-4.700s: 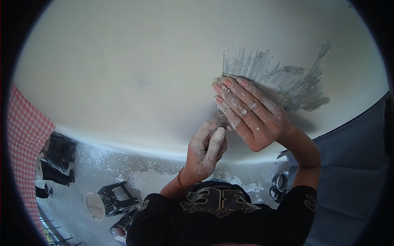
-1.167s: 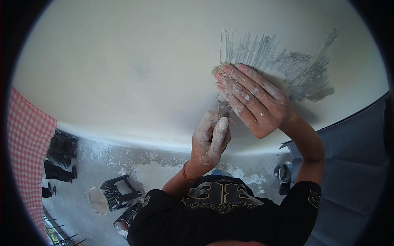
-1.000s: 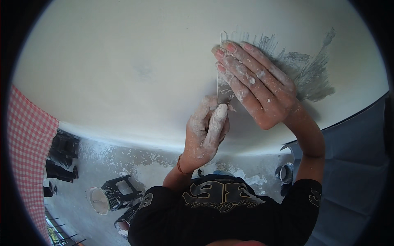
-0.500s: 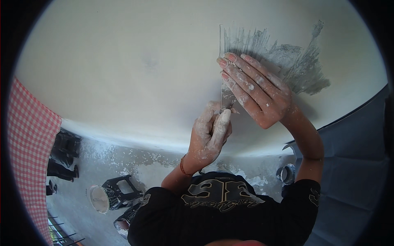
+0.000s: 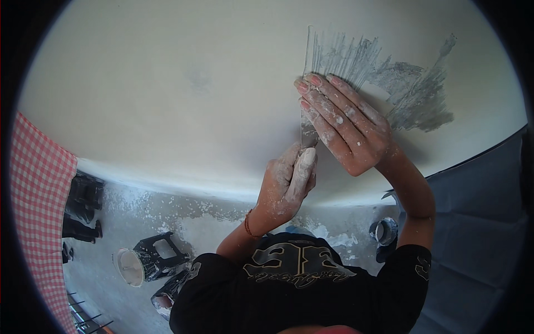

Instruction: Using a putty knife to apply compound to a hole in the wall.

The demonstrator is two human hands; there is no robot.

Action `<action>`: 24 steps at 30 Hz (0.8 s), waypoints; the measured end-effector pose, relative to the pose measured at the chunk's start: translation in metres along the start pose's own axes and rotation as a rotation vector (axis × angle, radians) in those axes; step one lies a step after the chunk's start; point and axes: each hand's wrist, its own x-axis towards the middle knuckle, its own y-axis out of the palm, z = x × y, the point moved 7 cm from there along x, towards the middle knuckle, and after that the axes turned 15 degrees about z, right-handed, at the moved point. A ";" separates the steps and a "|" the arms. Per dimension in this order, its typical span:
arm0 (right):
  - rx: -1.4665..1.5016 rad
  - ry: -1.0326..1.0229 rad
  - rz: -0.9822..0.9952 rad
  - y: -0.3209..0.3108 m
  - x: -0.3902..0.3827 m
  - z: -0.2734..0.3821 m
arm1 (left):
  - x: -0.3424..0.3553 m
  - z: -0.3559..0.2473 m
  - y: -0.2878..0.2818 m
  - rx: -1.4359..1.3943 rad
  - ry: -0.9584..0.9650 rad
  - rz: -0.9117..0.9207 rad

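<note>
My left hand, dusted with white, is closed on the handle end of a metal scraper against a pale, broad curved surface. My right hand lies with fingers straight and side by side over the scraper's blade, pressing it onto that surface and hiding much of it. Above and right of the fingers is a patch of grey streaks, with long vertical lines at its left end.
A red-and-white checked cloth hangs at left, beside dark-clad legs of people. A pale bucket and black plastic stands rest on the splattered floor. A grey sheet is at right, near another container.
Both hands, with the scraper, rose and then slid back down over the streaked surface during the last second or so. The whole streaked patch sits higher in view than in the oldest frame.
</note>
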 end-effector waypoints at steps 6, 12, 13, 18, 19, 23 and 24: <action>-0.012 -0.003 -0.009 -0.003 0.003 -0.005 | 0.004 -0.005 -0.004 0.080 0.025 0.038; -0.050 -0.005 -0.052 -0.008 0.011 -0.012 | 0.011 -0.015 -0.011 0.010 -0.033 0.038; -0.070 -0.002 -0.076 -0.013 0.014 -0.017 | 0.015 -0.021 -0.014 0.030 -0.024 0.051; -0.134 0.026 -0.137 -0.027 0.026 -0.028 | 0.025 -0.043 -0.014 0.025 0.036 0.047; -0.135 0.024 -0.132 -0.028 0.026 -0.029 | 0.024 -0.044 -0.012 0.029 0.042 0.046; -0.089 0.012 -0.074 -0.026 0.018 -0.016 | 0.010 -0.024 -0.005 -0.023 0.005 0.063; -0.101 0.013 -0.073 -0.026 0.012 -0.011 | 0.005 -0.015 0.000 -0.056 -0.039 0.085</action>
